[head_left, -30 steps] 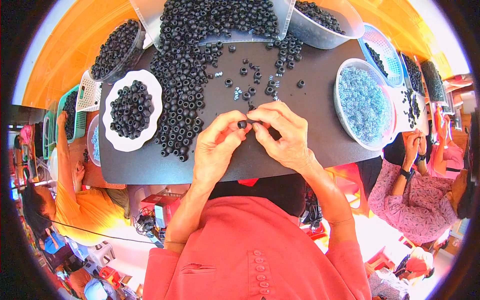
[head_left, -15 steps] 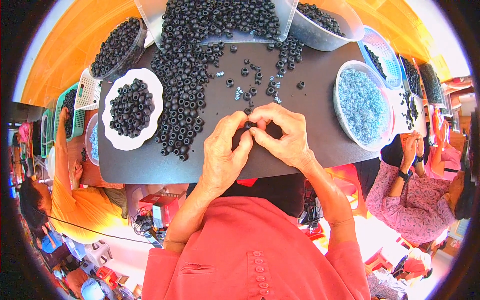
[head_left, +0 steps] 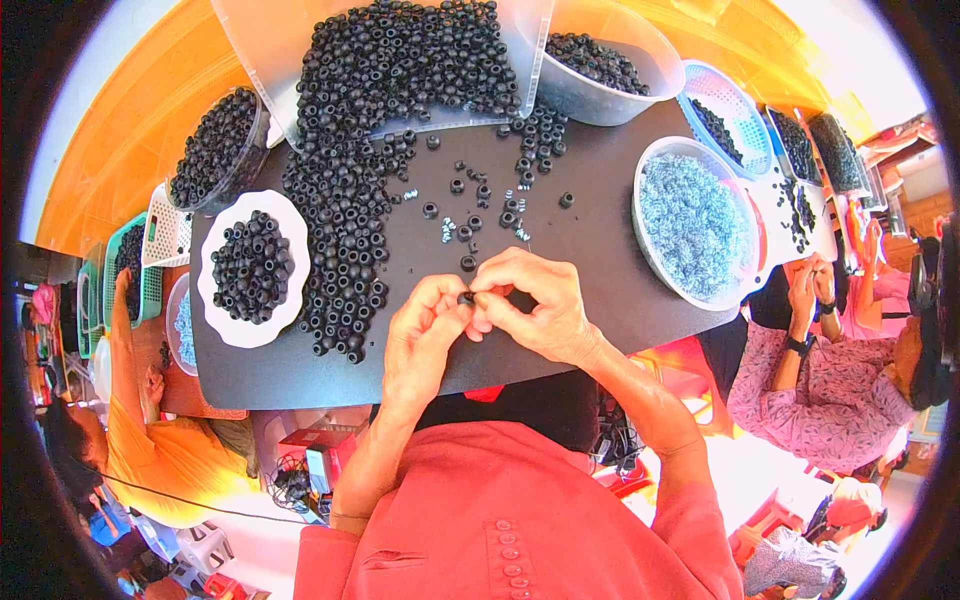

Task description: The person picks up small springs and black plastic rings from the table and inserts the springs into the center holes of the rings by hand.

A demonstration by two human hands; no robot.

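Both hands meet above the near part of the dark table (head_left: 590,260). My left hand (head_left: 420,335) pinches a small black round plastic piece (head_left: 466,298) between thumb and forefinger. My right hand (head_left: 540,305) closes on the same piece from the other side, fingertips touching it. Fingers hide most of it, and anything smaller in the right hand cannot be made out. Just beyond the fingertips lies another black piece (head_left: 468,263). Farther on are several loose black pieces and small metal springs (head_left: 447,232). A heap of black pieces (head_left: 335,230) spreads along the left.
A scalloped white plate (head_left: 212,270) of black pieces stands left. A large clear bin (head_left: 538,60) spills more at the back, beside a tub (head_left: 660,75). At right is a bowl (head_left: 637,215) of springs. Co-workers sit left, in a yellow shirt (head_left: 160,455), and right, in patterned pink (head_left: 820,400).
The view has shifted, so the table sits lower and further left in the picture. Both hands stay together at the black piece, with the right fingers bent more closely around it.
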